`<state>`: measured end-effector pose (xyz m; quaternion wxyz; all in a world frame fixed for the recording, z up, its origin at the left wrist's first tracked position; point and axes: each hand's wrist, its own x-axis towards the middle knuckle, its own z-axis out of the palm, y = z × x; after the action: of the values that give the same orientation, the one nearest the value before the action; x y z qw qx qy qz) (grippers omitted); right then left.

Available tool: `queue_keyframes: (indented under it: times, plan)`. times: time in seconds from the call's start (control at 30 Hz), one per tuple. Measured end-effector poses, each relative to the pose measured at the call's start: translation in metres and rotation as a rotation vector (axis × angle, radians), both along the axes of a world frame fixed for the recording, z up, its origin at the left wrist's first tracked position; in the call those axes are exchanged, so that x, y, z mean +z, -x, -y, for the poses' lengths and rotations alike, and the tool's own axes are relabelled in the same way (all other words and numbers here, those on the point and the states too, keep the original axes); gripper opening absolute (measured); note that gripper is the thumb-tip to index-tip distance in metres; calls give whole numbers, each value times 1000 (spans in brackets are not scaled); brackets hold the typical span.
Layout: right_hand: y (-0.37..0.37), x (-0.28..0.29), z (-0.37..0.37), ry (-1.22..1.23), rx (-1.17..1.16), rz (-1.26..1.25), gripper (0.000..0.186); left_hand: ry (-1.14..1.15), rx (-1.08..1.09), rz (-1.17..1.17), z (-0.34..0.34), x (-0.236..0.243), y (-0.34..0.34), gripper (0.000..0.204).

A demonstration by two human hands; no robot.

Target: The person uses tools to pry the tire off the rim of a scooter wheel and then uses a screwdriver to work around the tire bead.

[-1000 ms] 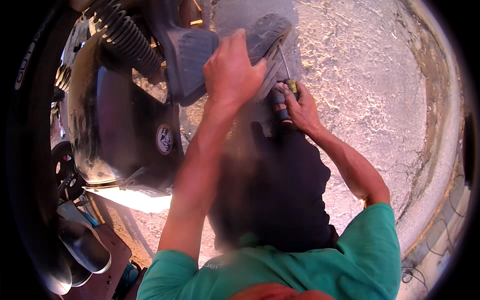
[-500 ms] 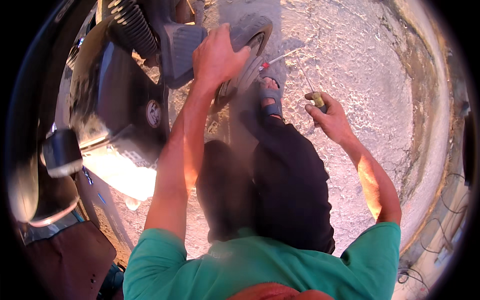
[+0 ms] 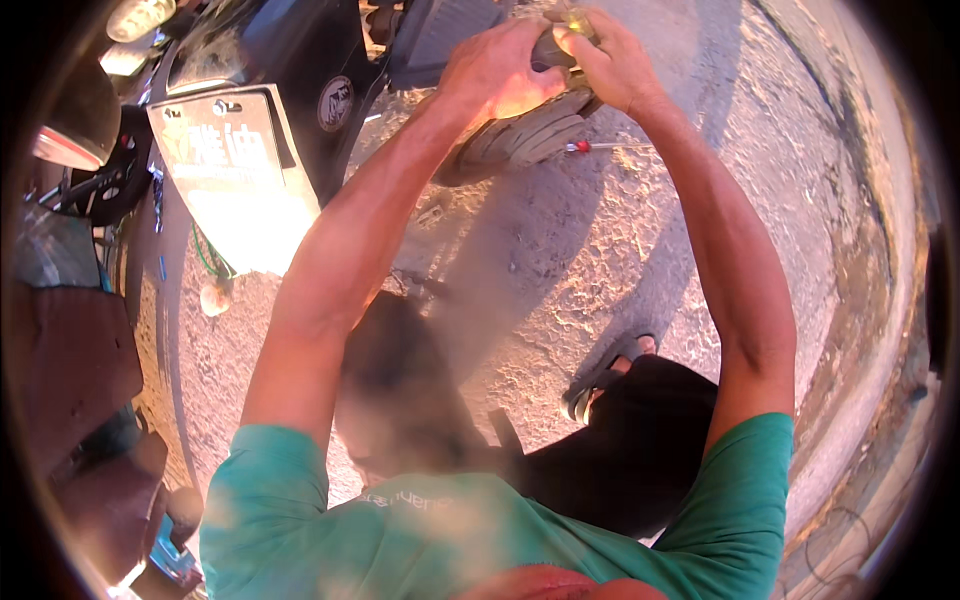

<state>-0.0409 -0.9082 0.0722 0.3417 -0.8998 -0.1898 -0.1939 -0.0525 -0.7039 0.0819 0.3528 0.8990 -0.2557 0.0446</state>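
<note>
At the top, my left hand (image 3: 500, 70) is curled over the black tire (image 3: 510, 140) of the scooter, thumb and fingers against it. Close on its right, my right hand (image 3: 610, 65) is closed around the yellow-handled screwdriver (image 3: 575, 22) at the top of the tire; the shaft is hidden. A red-handled tool with a pale shaft (image 3: 582, 147) shows just beside the tire's lower edge; I cannot tell whether it rests on the ground or against the tire.
The black scooter body (image 3: 285, 50), ribbed footboard (image 3: 435, 40) and pale plate (image 3: 225, 165) are at upper left. Other vehicle parts (image 3: 70, 350) crowd the left edge. My sandaled foot (image 3: 625, 370) is on rough pavement (image 3: 530, 260). Loose cables (image 3: 840, 550) lie at lower right.
My right hand has swung out right, then up onto the tire beside my left hand, with the screwdriver. My right foot has moved back and rightward. The view has shifted.
</note>
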Motion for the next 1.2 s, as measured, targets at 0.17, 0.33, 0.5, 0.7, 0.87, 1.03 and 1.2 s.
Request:
queue_keyframes:
  times: [0.17,0.33,0.5,0.7,0.87,1.03,1.2]
  plan:
    - [-5,-13,-1,-274,165,-293,36,96,52,-51,-20,17,22,70]
    - [-44,-32,27,-259,291,-131,36,138,295,223,-50,-46,84,83]
    - [-38,-18,33,22,323,-44,25,452,638,-394,-66,-122,119,80]
    - [-67,-36,43,241,351,314,27,800,395,-411,-81,-173,98,79]
    - [-63,-34,54,-474,27,-366,40,87,596,-298,-56,-75,95,81]
    - [-53,-87,96,-679,-126,-638,45,-227,555,-243,-23,5,86,80]
    - [-76,-104,112,-648,-65,-647,46,-82,594,-102,-16,-22,81,83]
